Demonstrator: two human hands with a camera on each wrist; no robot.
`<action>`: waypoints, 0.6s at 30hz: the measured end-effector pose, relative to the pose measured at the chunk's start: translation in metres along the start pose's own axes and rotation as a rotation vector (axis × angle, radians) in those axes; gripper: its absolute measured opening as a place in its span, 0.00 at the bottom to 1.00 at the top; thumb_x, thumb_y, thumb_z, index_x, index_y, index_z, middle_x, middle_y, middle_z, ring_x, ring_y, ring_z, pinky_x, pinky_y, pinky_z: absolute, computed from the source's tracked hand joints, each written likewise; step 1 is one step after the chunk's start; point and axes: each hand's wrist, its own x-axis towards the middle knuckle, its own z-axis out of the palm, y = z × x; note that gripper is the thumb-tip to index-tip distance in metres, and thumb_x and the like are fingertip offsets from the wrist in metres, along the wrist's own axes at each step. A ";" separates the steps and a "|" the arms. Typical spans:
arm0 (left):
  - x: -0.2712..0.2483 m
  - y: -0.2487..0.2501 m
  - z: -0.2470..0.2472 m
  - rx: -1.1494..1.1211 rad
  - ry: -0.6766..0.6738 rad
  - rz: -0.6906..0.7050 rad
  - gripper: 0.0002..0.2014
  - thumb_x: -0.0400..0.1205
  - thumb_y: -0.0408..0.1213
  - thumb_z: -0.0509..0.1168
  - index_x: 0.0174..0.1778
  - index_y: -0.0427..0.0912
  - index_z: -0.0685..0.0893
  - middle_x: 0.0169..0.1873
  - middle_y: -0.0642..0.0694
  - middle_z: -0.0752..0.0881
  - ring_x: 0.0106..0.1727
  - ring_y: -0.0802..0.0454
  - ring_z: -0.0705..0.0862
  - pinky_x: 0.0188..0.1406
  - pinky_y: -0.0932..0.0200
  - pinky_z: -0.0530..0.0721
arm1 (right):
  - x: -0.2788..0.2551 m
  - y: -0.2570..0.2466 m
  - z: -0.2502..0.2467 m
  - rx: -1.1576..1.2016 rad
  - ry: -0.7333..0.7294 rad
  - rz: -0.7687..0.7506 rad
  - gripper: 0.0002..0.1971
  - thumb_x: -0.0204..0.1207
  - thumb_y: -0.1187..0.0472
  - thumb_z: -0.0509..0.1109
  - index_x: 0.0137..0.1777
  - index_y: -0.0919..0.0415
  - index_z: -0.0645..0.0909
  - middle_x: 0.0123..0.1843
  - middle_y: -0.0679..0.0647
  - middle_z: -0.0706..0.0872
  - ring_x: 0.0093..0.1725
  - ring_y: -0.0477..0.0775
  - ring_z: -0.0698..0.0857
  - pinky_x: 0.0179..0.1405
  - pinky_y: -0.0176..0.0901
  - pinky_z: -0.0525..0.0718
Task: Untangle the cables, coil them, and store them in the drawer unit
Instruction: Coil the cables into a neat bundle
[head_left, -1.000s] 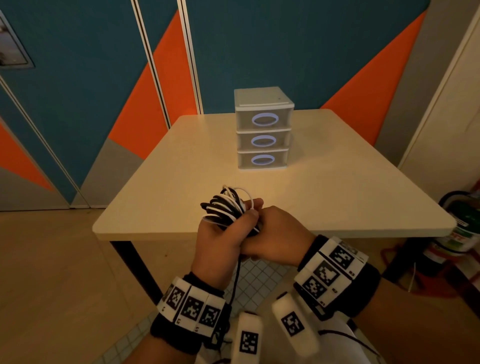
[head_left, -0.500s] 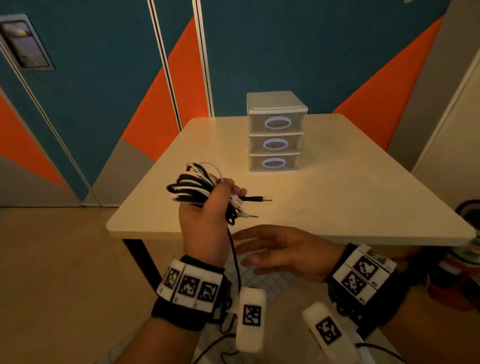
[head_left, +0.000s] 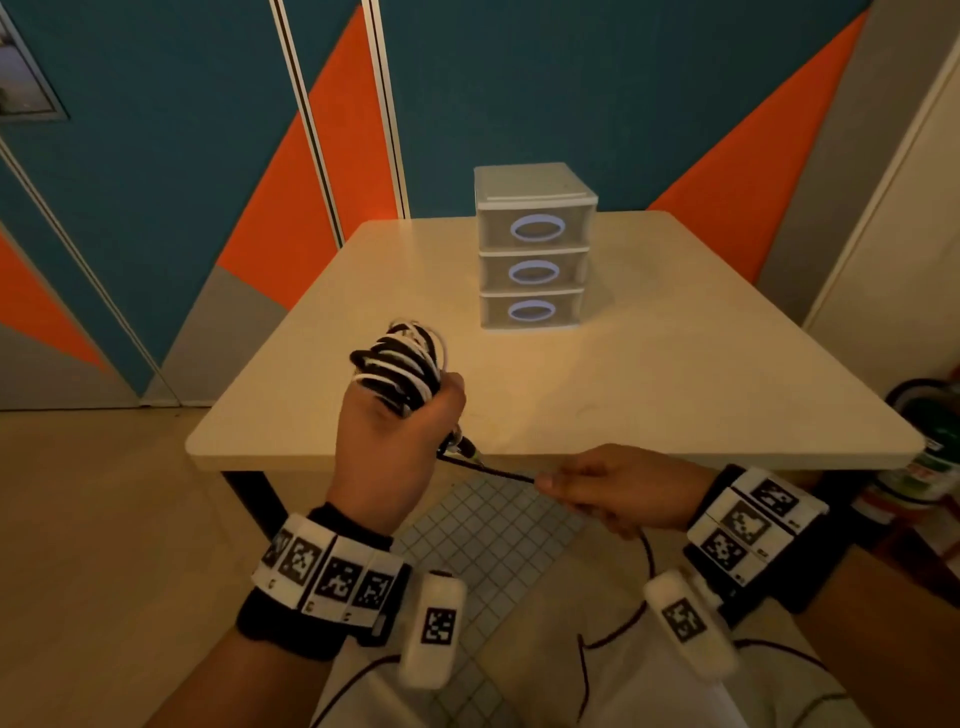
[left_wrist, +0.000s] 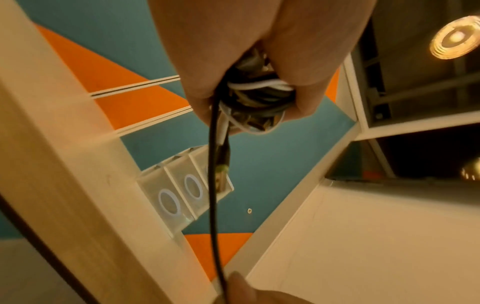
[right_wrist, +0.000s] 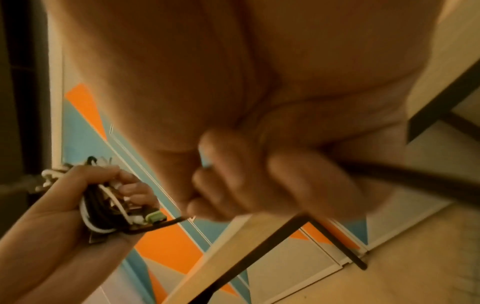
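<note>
Head view: I hold the tangled cables in front of the table edge.

My left hand (head_left: 393, 441) wraps its fingers tight around the cable bundle (head_left: 402, 366), so it can't fall apart. My right hand (head_left: 621, 491) pinches one black cable (head_left: 496, 470) and holds it out to the side, I think to pull it free. The bundle is a messy knot of black and white loops. The drawer unit (head_left: 532, 247) sits shut on the table (head_left: 701, 384), well apart.
</note>
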 end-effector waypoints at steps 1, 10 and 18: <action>0.000 0.000 -0.002 0.060 -0.066 0.032 0.16 0.81 0.29 0.68 0.35 0.36 0.66 0.28 0.38 0.67 0.29 0.37 0.70 0.37 0.44 0.74 | -0.003 -0.001 -0.002 -0.044 0.048 -0.011 0.19 0.83 0.44 0.63 0.36 0.56 0.79 0.18 0.38 0.74 0.18 0.37 0.73 0.21 0.27 0.70; -0.001 -0.015 -0.007 0.676 -0.548 0.013 0.16 0.68 0.42 0.75 0.47 0.50 0.77 0.36 0.56 0.84 0.38 0.61 0.83 0.37 0.55 0.83 | -0.001 -0.012 0.005 -0.185 0.187 -0.215 0.16 0.85 0.48 0.61 0.42 0.44 0.89 0.36 0.54 0.86 0.39 0.55 0.84 0.44 0.47 0.80; -0.011 -0.017 -0.006 0.731 -0.657 -0.034 0.19 0.65 0.42 0.80 0.45 0.55 0.78 0.36 0.61 0.85 0.39 0.65 0.84 0.35 0.69 0.79 | -0.006 -0.026 0.000 0.159 0.043 -0.097 0.21 0.83 0.55 0.59 0.33 0.51 0.89 0.24 0.45 0.72 0.21 0.43 0.66 0.23 0.37 0.65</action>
